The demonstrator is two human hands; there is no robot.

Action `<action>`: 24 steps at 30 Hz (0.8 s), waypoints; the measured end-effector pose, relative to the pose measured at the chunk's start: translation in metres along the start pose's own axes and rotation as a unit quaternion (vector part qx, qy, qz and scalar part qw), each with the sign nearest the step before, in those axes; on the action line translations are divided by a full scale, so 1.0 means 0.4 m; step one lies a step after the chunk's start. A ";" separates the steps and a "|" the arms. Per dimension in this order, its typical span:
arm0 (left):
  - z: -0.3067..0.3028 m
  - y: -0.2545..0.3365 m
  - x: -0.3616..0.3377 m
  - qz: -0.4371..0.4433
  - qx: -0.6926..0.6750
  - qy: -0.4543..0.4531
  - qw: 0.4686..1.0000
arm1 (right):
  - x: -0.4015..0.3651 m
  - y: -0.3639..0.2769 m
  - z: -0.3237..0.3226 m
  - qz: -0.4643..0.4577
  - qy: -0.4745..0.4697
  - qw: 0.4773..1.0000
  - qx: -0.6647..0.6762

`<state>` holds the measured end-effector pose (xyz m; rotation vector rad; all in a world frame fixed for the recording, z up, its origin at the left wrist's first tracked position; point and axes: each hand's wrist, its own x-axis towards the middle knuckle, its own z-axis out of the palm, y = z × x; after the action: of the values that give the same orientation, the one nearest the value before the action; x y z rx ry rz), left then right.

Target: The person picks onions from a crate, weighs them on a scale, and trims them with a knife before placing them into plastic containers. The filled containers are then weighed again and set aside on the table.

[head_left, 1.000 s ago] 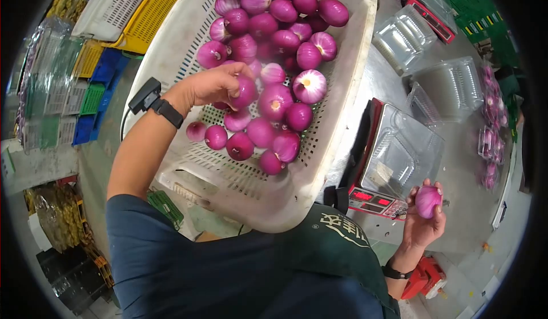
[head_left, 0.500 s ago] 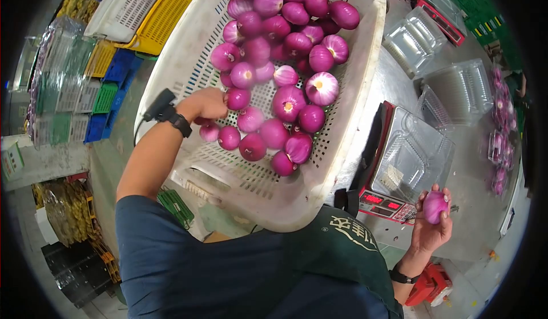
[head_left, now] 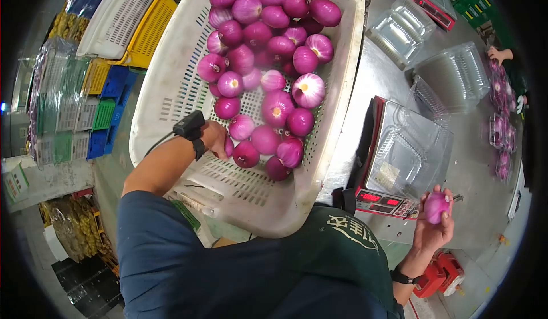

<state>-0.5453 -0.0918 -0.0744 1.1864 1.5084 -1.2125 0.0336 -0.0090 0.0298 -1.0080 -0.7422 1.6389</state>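
Inside the white perforated crate (head_left: 154,113), my left hand (head_left: 214,138) is closed around a red onion (head_left: 229,146) near the crate's left front side. Only a sliver of that onion shows past the fingers; the rest is hidden by the hand. Many more peeled, glossy purple onions (head_left: 265,140) lie beside it and pile up toward the far end. Over at the right, my right hand (head_left: 432,230) holds another red onion (head_left: 437,207) in its fingers, just beside the scale's front corner.
A red-framed scale (head_left: 378,200) with lit digits carries an open clear plastic clamshell (head_left: 402,147). More clamshells (head_left: 402,30) and a second scale (head_left: 431,7) stand behind it on the metal table. Packed onions (head_left: 499,130) lie at the far right, near another person's hand (head_left: 500,54). Stacked crates (head_left: 149,27) stand left.
My left hand has moved slightly nearer to me and now covers onions that showed beside it. My right hand keeps its onion. Another person's hand has appeared at the far right.
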 end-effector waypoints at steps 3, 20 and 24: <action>0.022 0.021 0.016 0.012 0.054 0.068 0.996 | 0.005 -0.005 0.011 -0.009 0.020 1.000 0.010; -0.062 0.061 -0.452 0.507 -0.711 0.197 0.445 | 0.036 -0.010 -0.018 -0.103 -0.024 0.958 -0.267; -0.117 0.250 -0.512 0.589 -0.698 0.179 0.365 | 0.032 -0.026 -0.010 -0.150 -0.030 0.921 -0.357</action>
<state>-0.4096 -0.0708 0.1136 0.7238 0.8009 1.3047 0.0401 0.0061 0.0334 -1.2622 -1.5231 1.1376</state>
